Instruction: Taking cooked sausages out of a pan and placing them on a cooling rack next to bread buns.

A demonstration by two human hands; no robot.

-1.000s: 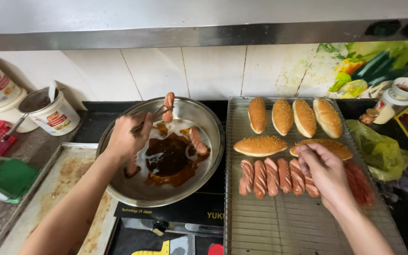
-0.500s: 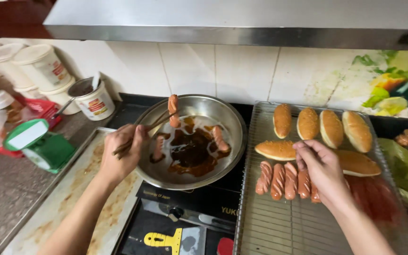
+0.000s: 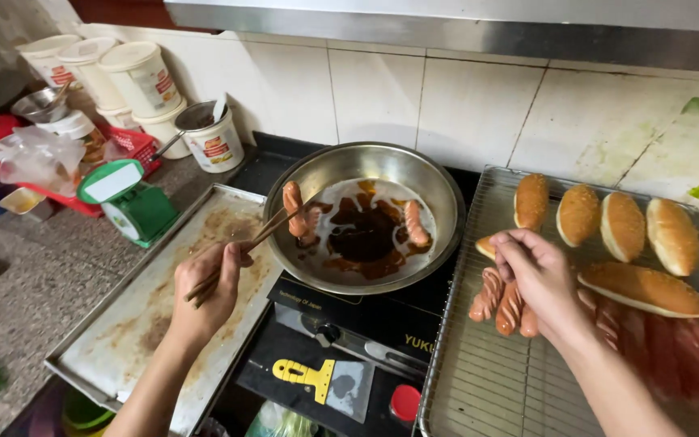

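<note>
We hold a pair of chopsticks (image 3: pixel 240 255) in our left hand (image 3: pixel 208 291), fingers curled tight around them, and their tips pinch one sausage (image 3: pixel 293 209) at the left edge of the pan (image 3: pixel 438 190). Our left forearm rises from the bottom edge over the tray (image 3: pixel 115 340), wrist bent toward the pan.

Our right hand (image 3: pixel 537 275) hovers over the rack (image 3: pixel 487 388), palm down, fingers bent and bunched together at a bun (image 3: pixel 485 246) half hidden under them; we cannot tell whether they grip it. The right forearm comes in from the lower right corner.

In the pan we count three sausages: the one in the chopsticks, a second (image 3: pixel 311 222) right beside it and a third (image 3: pixel 415 223) on the far side of a dark pool of sauce (image 3: pixel 363 235). The pan sits on a black cooktop (image 3: pixel 366 324).

On the rack we count six buns: four (image 3: pixel 600 220) in a back row, one long bun (image 3: pixel 645 290) below them and the hidden one. Grilled sausages (image 3: pixel 505 303) lie in a row just under our right hand; at least three are clear, and more run blurred behind the wrist.

A yellow scraper (image 3: pixel 305 375) lies in front of the cooktop. To the left stand a green scale (image 3: pixel 135 210) and several white tubs (image 3: pixel 143 77) against the tiled wall.
</note>
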